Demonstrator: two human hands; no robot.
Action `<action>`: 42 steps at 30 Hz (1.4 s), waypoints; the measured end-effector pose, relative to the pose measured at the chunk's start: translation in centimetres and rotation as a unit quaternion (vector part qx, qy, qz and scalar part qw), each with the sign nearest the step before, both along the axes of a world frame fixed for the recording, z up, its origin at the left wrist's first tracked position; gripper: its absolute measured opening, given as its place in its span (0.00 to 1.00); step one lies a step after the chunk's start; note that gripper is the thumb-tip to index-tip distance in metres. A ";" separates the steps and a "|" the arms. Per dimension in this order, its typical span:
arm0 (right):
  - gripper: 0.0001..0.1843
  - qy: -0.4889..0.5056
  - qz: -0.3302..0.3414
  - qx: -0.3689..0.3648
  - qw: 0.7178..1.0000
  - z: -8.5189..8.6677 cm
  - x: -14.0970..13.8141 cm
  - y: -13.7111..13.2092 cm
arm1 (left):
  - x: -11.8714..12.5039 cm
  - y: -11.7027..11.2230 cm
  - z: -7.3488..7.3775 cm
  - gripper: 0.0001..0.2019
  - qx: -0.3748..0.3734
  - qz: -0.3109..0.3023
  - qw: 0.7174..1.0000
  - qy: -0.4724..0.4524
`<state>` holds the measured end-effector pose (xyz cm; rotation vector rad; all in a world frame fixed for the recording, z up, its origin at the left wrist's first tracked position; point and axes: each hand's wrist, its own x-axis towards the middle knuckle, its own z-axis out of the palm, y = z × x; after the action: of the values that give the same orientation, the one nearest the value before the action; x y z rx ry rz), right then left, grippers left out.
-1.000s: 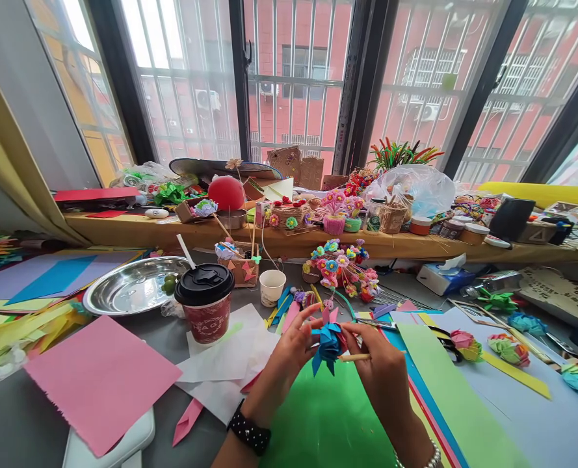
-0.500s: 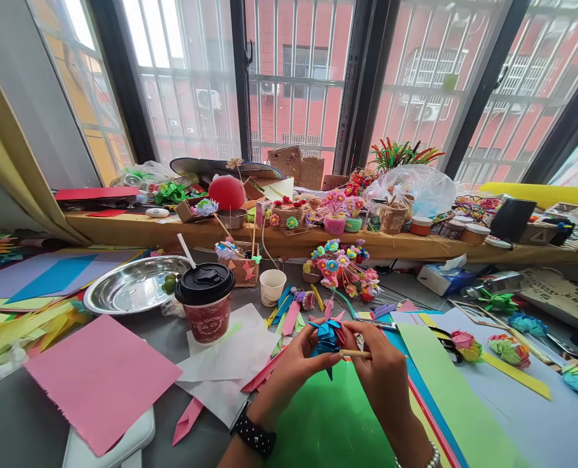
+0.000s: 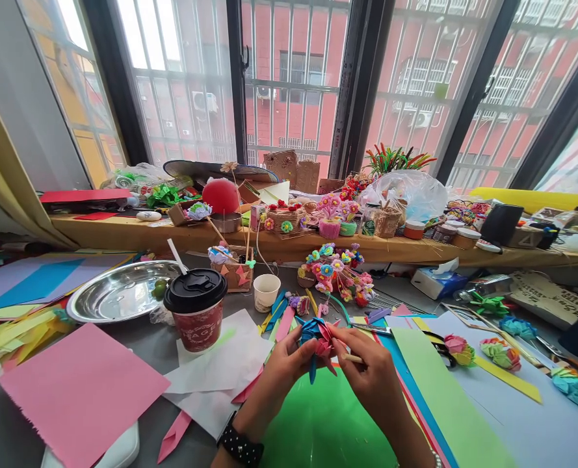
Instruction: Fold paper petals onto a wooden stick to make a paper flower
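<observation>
Above the green surface [image 3: 330, 416], my left hand [image 3: 281, 364] is closed around a folded paper flower [image 3: 314, 330] with blue and pink petals. My right hand [image 3: 371, 367] holds a short wooden stick [image 3: 353, 358] in its curled fingers, while its thumb and forefinger touch the flower's pink side. Fingers cover part of the flower. Loose folded pink, blue and green paper pieces [image 3: 285, 323] lie just beyond my left hand. One pink folded piece [image 3: 174, 437] rests by itself to the left of my wrist.
A lidded coffee cup [image 3: 196, 325] stands left beside a steel tray [image 3: 93, 316]. Pink paper [image 3: 84, 393] lies in front. A white paper cup [image 3: 266, 292] and knitted flowers [image 3: 335, 270] stand behind my hands. Green paper [image 3: 430, 377] and finished paper flowers [image 3: 500, 353] are on the right.
The flower has turned, so more of its pink side faces me. My right fingers have shifted onto the pink petals. The view has swung slightly right.
</observation>
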<state>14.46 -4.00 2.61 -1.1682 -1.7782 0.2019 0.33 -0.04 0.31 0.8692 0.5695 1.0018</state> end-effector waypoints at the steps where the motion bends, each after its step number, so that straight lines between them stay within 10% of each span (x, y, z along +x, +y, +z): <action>1: 0.15 0.002 -0.003 0.002 1.000 0.0 0.0 0.0 | 0.0 0.1 -0.1 0.23 0.004 0.008 1.000 0.004; 7: 0.15 0.008 -0.028 0.017 0.999 -0.5 0.4 0.3 | -0.2 0.5 -0.3 0.37 0.084 0.067 0.993 0.047; 16: 0.19 -0.002 -0.032 0.021 0.999 -0.8 0.3 0.4 | -0.7 0.1 0.4 0.29 0.202 0.053 0.966 0.152; 30: 0.30 -0.045 0.029 -0.017 0.998 -1.2 -0.3 0.2 | -0.8 -0.4 1.5 0.25 0.175 0.131 0.961 0.170; 42: 0.12 -0.029 -0.086 0.020 0.996 -1.0 1.3 0.7 | -1.9 0.0 2.1 0.28 0.121 0.012 0.982 0.146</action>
<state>15.77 -3.26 1.64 -1.3027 -1.7137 0.0314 -1.52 -0.03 2.43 1.2416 0.7170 0.9847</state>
